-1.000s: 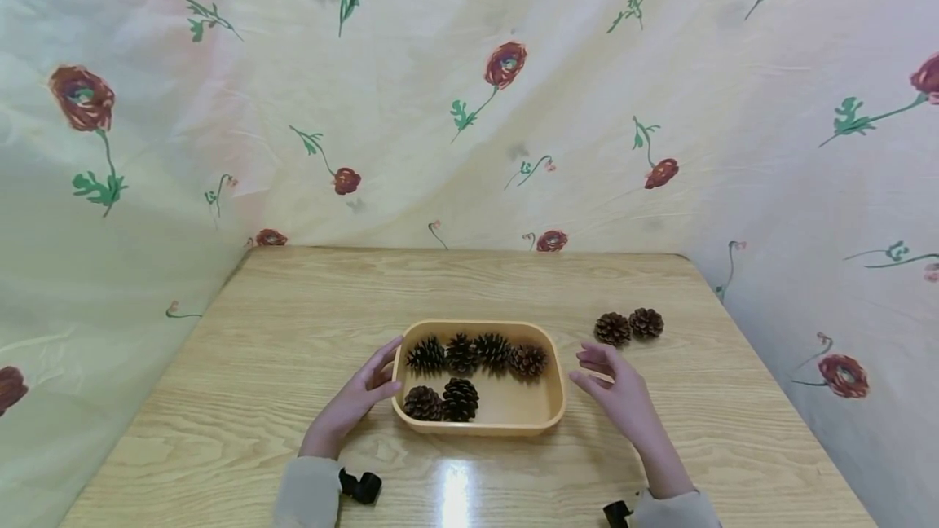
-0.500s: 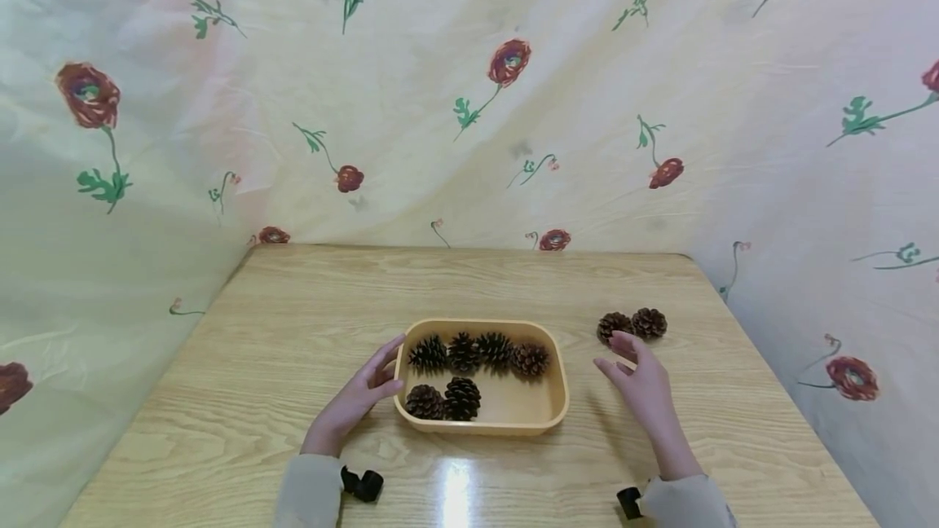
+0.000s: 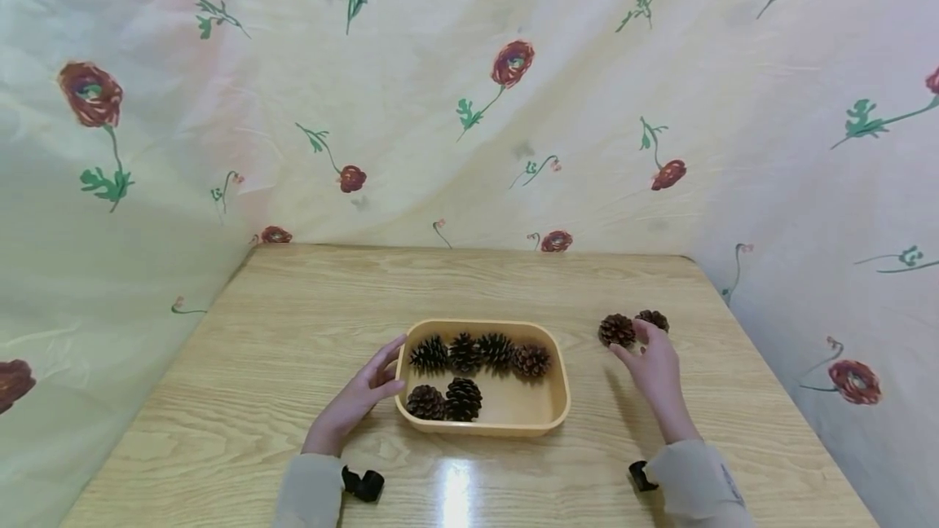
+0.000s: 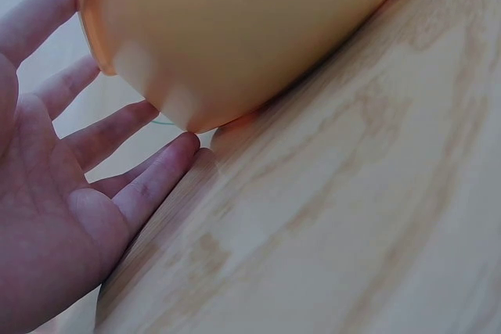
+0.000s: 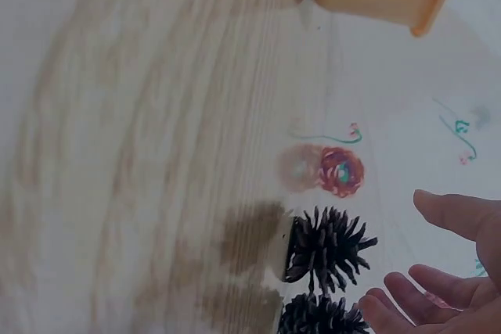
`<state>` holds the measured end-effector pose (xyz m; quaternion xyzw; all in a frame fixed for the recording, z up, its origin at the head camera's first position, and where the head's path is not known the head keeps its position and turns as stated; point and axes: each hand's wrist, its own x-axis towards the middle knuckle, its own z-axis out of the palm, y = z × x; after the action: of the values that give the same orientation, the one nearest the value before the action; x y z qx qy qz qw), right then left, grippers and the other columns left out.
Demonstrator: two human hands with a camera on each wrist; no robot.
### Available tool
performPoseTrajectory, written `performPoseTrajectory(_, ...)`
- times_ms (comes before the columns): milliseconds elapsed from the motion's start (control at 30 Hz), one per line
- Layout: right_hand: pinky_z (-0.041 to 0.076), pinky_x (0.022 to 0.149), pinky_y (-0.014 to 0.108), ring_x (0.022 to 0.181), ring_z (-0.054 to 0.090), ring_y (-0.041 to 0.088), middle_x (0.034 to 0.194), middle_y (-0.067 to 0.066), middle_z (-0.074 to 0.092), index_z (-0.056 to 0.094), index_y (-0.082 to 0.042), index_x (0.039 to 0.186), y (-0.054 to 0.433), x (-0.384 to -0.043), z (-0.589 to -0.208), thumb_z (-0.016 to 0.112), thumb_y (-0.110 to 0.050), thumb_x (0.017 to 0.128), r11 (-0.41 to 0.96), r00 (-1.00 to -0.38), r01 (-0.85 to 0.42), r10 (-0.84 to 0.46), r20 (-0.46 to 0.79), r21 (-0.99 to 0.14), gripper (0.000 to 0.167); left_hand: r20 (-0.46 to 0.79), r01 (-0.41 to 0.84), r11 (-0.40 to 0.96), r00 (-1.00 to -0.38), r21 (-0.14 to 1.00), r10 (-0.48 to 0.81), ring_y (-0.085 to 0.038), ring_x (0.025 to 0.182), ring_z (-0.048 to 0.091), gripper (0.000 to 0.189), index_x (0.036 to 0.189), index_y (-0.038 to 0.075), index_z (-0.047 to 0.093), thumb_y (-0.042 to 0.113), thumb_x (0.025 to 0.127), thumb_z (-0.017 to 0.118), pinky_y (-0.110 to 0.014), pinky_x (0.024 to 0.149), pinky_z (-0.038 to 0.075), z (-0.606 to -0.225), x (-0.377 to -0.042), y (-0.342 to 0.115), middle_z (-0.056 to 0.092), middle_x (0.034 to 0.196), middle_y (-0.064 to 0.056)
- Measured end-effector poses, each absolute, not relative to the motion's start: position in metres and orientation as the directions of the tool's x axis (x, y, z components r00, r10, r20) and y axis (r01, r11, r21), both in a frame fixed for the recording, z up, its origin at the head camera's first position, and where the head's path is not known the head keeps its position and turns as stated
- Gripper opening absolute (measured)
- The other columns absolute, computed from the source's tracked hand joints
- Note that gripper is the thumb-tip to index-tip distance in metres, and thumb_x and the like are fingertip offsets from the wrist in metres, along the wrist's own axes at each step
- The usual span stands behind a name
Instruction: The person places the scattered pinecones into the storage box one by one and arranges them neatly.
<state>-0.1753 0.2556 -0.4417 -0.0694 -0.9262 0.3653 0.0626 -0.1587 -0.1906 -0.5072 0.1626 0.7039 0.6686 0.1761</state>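
A pale orange plastic box (image 3: pixel 487 429) stands on the table with several brown pine cones in it: a row along its back wall, and two (image 3: pixel 427 402) at the front left. My left hand (image 3: pixel 359 398) rests at the box's left end, fingers spread and lightly bent against the rim and outer wall (image 4: pixel 203 52). To the right of the box, two more pine cones lie side by side. My right hand (image 3: pixel 655 365) is over them with thumb and fingers parted, close to the nearer pine cone (image 5: pixel 329 248) and partly covering the farther pine cone (image 3: pixel 653 319).
The wood-grain table (image 3: pixel 323 292) ends at the back against a flower-printed cloth (image 3: pixel 411 104), which also hangs on both sides. Black cameras sit at both wrists, the left camera (image 3: pixel 363 486) beside its sleeve. Light glares on the table in front of the box.
My right hand has moved right and away from the box's right side to the two loose pine cones. The left hand and the box stay in place.
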Motion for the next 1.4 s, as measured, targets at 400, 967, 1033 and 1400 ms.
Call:
performPoseTrajectory(400, 0.029, 0.110, 0.062, 0.131, 0.030, 0.054, 0.144, 0.040, 0.028, 0.027, 0.017, 0.143, 0.266, -0.197, -0.449, 0.062, -0.012, 0.092, 0.785, -0.985, 0.127, 0.172, 0.017, -0.606, 0.068, 0.000, 0.021, 0.038, -0.876, 0.999, 0.482, -0.048, 0.142, 0.026, 0.069, 0.157, 0.022, 0.014, 0.010, 0.100, 0.050, -0.060, 0.114, 0.026, -0.506, -0.159, -0.191, 0.010, 0.162, -0.019)
performPoseTrajectory(967, 0.034, 0.104, 0.065, 0.123, 0.035, 0.059, 0.137, 0.046, 0.031, 0.031, 0.019, 0.139, 0.270, -0.212, -0.456, 0.065, -0.013, 0.090, 0.835, -0.992, 0.118, 0.123, -0.026, -0.537, 0.068, -0.026, -0.016, 0.025, -0.884, 1.000, 0.467, -0.044, 0.143, 0.027, 0.069, 0.156, 0.025, 0.016, 0.011, 0.099, 0.052, -0.058, 0.115, 0.025, -0.507, -0.159, -0.191, 0.013, 0.163, -0.015)
performPoseTrajectory(1033, 0.035, 0.103, 0.064, 0.123, 0.036, 0.059, 0.136, 0.045, 0.033, 0.033, 0.019, 0.138, 0.270, -0.212, -0.456, 0.065, -0.012, 0.090, 0.838, -0.993, 0.111, 0.117, -0.022, -0.534, 0.065, -0.024, -0.016, 0.021, -0.884, 1.000, 0.468, -0.044, 0.143, 0.026, 0.069, 0.156, 0.025, 0.016, 0.011, 0.099, 0.052, -0.059, 0.116, 0.024, -0.507, -0.159, -0.191, 0.012, 0.163, -0.015)
performPoseTrajectory(1400, 0.042, 0.096, 0.060, 0.117, 0.046, 0.055, 0.130, 0.042, 0.044, 0.039, 0.018, 0.133, 0.270, -0.210, -0.457, 0.065, -0.010, 0.090, 0.821, -0.993, 0.100, 0.121, 0.000, -0.562, 0.058, -0.029, -0.012, 0.039, -0.885, 0.999, 0.466, -0.045, 0.144, 0.024, 0.068, 0.156, 0.024, 0.016, 0.011, 0.100, 0.051, -0.058, 0.116, 0.025, -0.508, -0.160, -0.191, 0.011, 0.163, -0.016)
